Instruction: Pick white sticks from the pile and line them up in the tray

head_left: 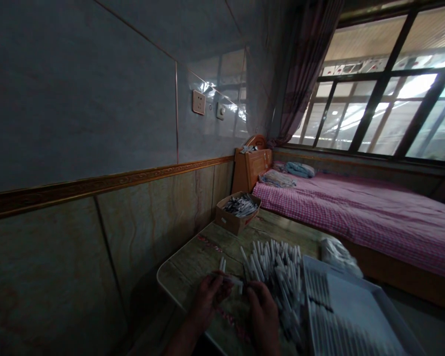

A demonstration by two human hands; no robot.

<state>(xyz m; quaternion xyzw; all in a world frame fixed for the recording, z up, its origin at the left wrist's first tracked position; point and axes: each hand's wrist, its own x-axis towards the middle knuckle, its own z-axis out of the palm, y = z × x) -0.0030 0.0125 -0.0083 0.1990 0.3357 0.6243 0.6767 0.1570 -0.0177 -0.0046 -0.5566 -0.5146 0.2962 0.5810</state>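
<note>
My left hand (209, 292) is closed around a pale, pen-like tube (233, 280), which points right toward my other hand. Two more white tubes (222, 264) stick up just beyond its fingers; whether they are held or lie on the table cannot be told. My right hand (261, 309) is pinched close to the tube's right end, and a small whitish piece shows by its fingertips; the dim light hides what it grips. Right of it lies a big heap of white pen-like tubes (272, 262). A grey plastic tray (371, 296) beside the heap holds rows of similar tubes.
A cardboard box (230, 222) full of thin pen-like pieces stands at the table's (185, 259) far end by the wall. A clear plastic bag (339, 254) lies behind the tray. Beyond the table is a bed (348, 207) with a pink checked cover.
</note>
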